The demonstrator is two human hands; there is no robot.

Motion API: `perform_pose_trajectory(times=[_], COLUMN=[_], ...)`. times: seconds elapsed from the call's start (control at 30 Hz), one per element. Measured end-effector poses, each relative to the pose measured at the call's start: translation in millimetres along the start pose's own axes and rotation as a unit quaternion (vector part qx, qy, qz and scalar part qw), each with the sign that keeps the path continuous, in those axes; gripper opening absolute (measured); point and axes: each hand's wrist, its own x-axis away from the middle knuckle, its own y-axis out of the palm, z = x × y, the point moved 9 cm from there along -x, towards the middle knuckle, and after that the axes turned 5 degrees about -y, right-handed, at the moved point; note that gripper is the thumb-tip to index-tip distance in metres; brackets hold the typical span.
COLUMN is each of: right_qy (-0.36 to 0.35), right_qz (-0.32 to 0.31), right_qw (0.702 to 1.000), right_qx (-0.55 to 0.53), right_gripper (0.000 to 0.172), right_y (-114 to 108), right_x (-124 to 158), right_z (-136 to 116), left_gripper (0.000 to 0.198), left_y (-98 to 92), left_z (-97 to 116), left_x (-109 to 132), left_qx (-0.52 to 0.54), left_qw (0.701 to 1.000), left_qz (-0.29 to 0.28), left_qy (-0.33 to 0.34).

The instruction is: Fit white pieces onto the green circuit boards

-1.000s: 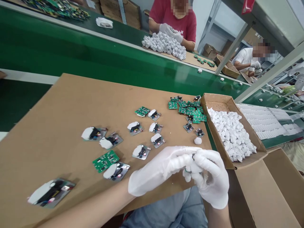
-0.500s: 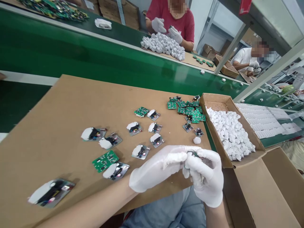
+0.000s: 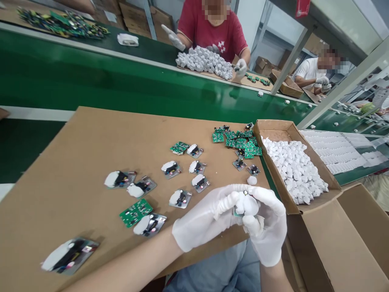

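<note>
My left hand [image 3: 206, 219] and my right hand [image 3: 270, 235], both in white gloves, meet at the front right edge of the cardboard sheet. Between their fingers is a small circuit board [image 3: 237, 212], of which only a green edge shows. A white wrapped lump [image 3: 248, 205] sits against it, with fingertips of both hands closed around the pair. Just beyond the fingers lies a loose white lump [image 3: 252, 180]. Left of my hands are several boards bearing white lumps, such as one board [image 3: 180, 198]. A pile of green circuit boards [image 3: 241, 142] lies farther back.
A cardboard tray [image 3: 316, 160] full of white lumps stands at the right, above an open carton [image 3: 337, 239]. Behind the cardboard sheet [image 3: 121, 138] runs a green conveyor wall [image 3: 127, 81]. Across it, a person in a red shirt [image 3: 209, 28] works beside piled white lumps.
My hands have turned the piece, so the white lump on the board now faces up between my fingers. Across the line, the co-worker's hands have moved apart.
</note>
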Motion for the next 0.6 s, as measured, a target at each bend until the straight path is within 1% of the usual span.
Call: perform_pose_trajectory(times=[0.1,0.17,0.23,0.27,0.33,0.43,0.53,0.6], right_qy=[0.012,0.029,0.038,0.028,-0.013,-0.060,-0.063,-0.053], right_qz=[0.028,0.042,0.061,0.069,0.082,0.098,0.100,0.069], right_qw=[0.998,0.998,0.997,0.997,0.995,0.988,0.986,0.991], right_qx=[-0.049,-0.040,-0.008,0.016,0.061,0.099,0.116,0.103], right_gripper=[0.041,0.045,0.048,0.046,0.038,0.027,0.025,0.028], right_y=[1.7,1.9,-0.1,-1.2,-2.0,-1.1,-1.5,-1.1], right_x=[-4.3,-4.7,-3.5,-2.8,-1.8,-0.6,-2.4,-6.2], right_z=[-3.1,-3.1,-3.6,-6.3,-15.7,-27.3,-29.9,-27.2], left_gripper=[0.034,0.035,0.037,0.038,0.037,0.042,0.044,0.043], left_y=[-1.2,-4.3,-7.5,-8.7,-10.1,-10.9,-15.8,-17.9], left_z=[-0.1,-1.3,-1.7,-0.8,3.0,8.6,9.6,8.9], left_x=[0.4,1.8,3.8,4.8,6.7,8.8,10.0,10.0], left_qx=[0.022,0.030,0.029,0.022,-0.005,-0.036,-0.036,-0.031], left_qw=[1.000,0.999,0.998,0.998,0.997,0.993,0.991,0.991], left_qz=[0.009,0.027,0.045,0.053,0.066,0.080,0.103,0.105], left_qy=[0.009,0.010,0.013,0.019,0.041,0.073,0.082,0.076])
